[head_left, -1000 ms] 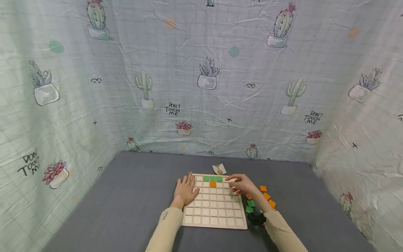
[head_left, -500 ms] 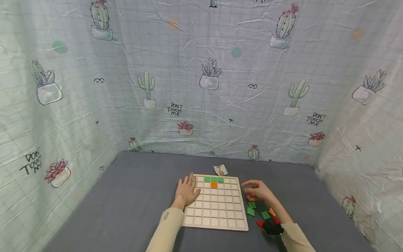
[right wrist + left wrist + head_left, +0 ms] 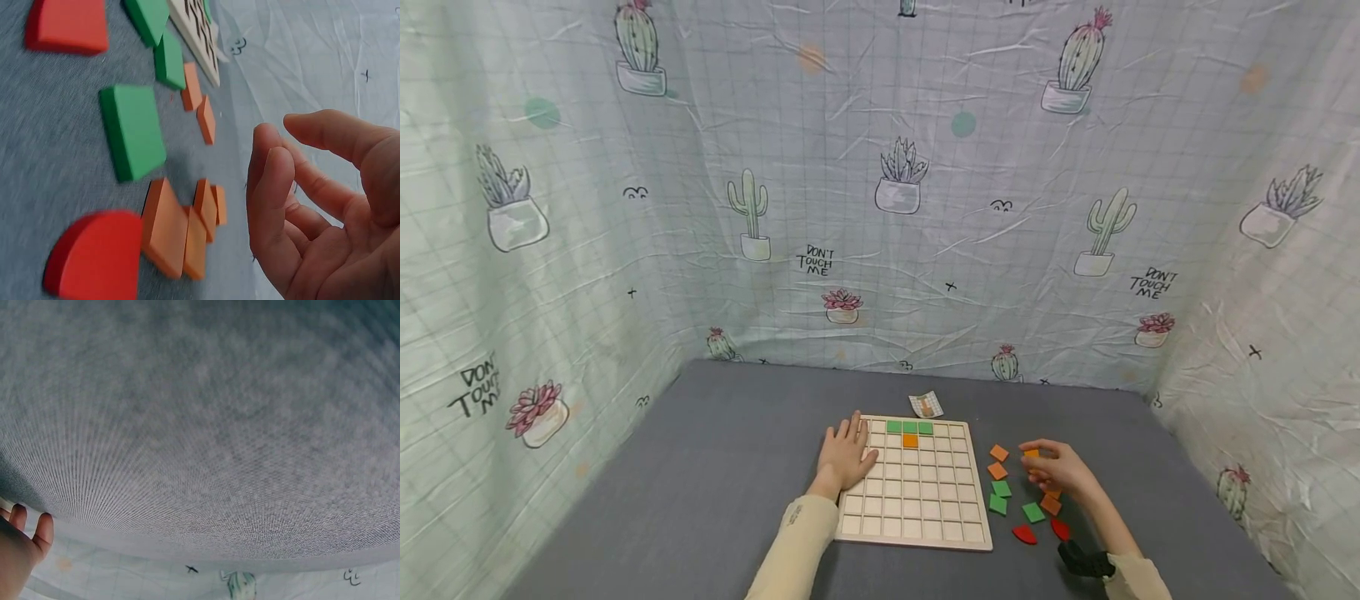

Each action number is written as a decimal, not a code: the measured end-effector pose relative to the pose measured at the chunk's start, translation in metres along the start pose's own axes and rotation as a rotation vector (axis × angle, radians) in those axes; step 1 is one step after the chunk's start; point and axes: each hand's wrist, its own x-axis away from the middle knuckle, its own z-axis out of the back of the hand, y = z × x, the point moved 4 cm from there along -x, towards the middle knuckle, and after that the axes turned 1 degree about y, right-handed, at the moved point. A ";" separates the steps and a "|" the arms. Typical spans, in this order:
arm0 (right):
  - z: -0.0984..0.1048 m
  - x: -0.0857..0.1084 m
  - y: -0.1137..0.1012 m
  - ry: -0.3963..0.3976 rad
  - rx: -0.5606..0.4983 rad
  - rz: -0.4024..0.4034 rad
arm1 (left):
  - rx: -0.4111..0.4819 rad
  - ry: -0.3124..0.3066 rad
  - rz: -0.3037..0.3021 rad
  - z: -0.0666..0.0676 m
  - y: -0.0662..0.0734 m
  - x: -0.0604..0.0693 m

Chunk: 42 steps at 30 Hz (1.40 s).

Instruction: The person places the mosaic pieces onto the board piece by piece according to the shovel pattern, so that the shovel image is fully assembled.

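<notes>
A pale wooden grid board (image 3: 912, 500) lies on the grey table. My left hand (image 3: 842, 457) rests along the board's upper left edge with fingers spread; part of it shows in the left wrist view. In the board's far rows sit 3 green square tiles (image 3: 910, 427) and an orange tile (image 3: 911, 441). To the right of the board, my right hand (image 3: 1058, 468) is held above several loose orange tiles (image 3: 165, 228). Its fingers are bent loosely with a gap to the thumb, and nothing is between them in the right wrist view.
Several loose green tiles (image 3: 1033, 512) lie beside the board. Nearer to me are two red quarter-round pieces (image 3: 1025, 534). A small printed card (image 3: 926, 405) lies behind the board. A cactus-patterned curtain (image 3: 865, 275) surrounds the table (image 3: 715, 467).
My right hand has moved right, from over the board's upper right corner to above the loose orange tiles. The left hand stays on the board's edge.
</notes>
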 end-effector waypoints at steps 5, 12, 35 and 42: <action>0.009 0.003 0.010 0.015 0.001 -0.008 | -0.002 0.000 0.002 -0.001 0.000 0.000; 0.026 0.007 0.017 0.010 0.026 0.004 | 0.006 -0.012 0.005 -0.002 0.000 0.000; 0.056 -0.023 0.044 -0.085 0.116 -0.124 | -0.012 -0.026 0.000 -0.005 -0.001 -0.003; 0.052 -0.034 0.049 -0.107 0.111 -0.143 | -0.009 -0.026 -0.005 -0.004 -0.001 -0.002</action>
